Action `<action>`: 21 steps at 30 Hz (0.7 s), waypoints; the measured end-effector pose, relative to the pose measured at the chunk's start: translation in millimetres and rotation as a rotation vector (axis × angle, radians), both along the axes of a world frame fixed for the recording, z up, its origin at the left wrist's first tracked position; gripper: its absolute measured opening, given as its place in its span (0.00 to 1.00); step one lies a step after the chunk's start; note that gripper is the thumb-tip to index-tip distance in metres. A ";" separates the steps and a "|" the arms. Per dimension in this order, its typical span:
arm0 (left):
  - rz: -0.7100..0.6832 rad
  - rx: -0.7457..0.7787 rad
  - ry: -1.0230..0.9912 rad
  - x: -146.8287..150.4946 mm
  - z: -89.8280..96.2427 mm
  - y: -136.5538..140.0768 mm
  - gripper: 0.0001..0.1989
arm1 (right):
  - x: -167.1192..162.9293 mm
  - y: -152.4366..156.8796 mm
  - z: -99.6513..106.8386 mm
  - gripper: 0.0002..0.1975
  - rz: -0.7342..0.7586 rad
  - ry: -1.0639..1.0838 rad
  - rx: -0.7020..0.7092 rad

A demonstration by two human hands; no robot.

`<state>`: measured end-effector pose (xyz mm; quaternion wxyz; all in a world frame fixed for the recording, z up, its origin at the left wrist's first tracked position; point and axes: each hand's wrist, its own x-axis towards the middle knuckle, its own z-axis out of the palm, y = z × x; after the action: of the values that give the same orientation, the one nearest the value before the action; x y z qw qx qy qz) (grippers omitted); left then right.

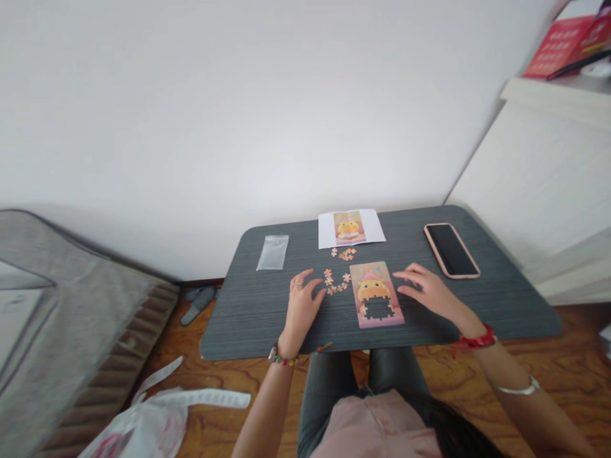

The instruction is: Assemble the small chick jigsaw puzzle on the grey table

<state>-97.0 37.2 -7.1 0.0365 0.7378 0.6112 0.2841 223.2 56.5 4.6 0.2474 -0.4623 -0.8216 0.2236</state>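
Observation:
A partly assembled jigsaw puzzle (371, 291) with a yellow character on pink lies on the dark table, with a jagged gap in its lower middle. Left of it, several loose puzzle pieces (329, 280) form a rough curve. My left hand (303, 304) rests beside these pieces, thumb and fingers apart, holding nothing visible. At the puzzle's right edge is my right hand (432, 291), its fingers stretched out and spread with nothing in them. A second small cluster of pieces (348, 254) lies above the puzzle, just below a creased paper sheet (326, 230) printed with the same picture.
A clear plastic bag (273, 252) lies at the left of the table (238, 305). On the right is a phone (452, 250) in a pink case. The white wall (286, 127) stands behind the table, and a white cabinet (548, 172) stands to the right.

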 end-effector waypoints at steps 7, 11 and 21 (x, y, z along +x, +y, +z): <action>-0.040 -0.022 -0.021 5.3 6.6 43.9 0.08 | -30.7 92.1 6.0 0.10 0.148 -0.203 0.036; -0.030 -0.047 -0.033 8.1 6.0 50.8 0.09 | -62.2 129.1 -5.2 0.09 0.251 -0.221 0.085; 0.051 -0.135 -0.062 -16.0 -6.3 22.1 0.09 | -84.9 154.2 -16.9 0.05 0.428 -0.317 0.085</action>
<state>-113.0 59.3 -13.3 0.0976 0.7088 0.6460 0.2659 138.3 210.7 -12.3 0.0820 -0.2965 -0.9377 0.1612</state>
